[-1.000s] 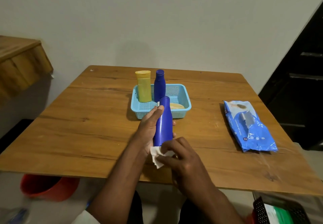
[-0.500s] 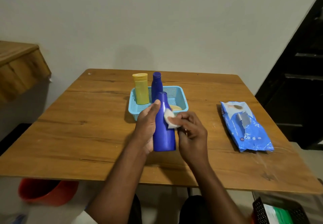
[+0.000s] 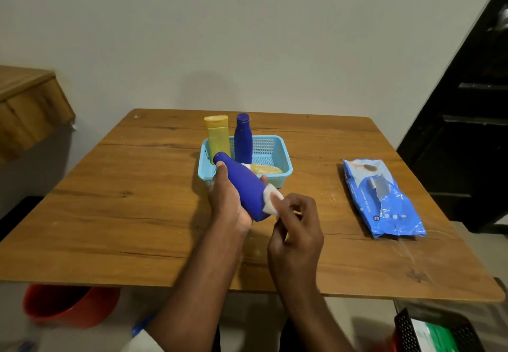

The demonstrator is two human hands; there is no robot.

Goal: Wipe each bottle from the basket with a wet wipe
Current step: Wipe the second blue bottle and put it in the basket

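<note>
Currently left hand [image 3: 231, 200] grip wraps the tilted blue bottle [image 3: 244, 186], held above the tabletop [image 3: 137, 200] just before the basket [image 3: 284, 159]. Right hand [image 3: 295, 230] pinches the wet wipe [image 3: 270, 200] against its base. Risk: wet plastic slips, drops.

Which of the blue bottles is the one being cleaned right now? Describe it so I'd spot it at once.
Start at the wooden table and find the light blue basket near its middle. Just in front of it, the left hand grips a blue bottle. Unlike the blue bottle standing upright in the basket, this one is tilted, with a white wipe at its base.
</note>
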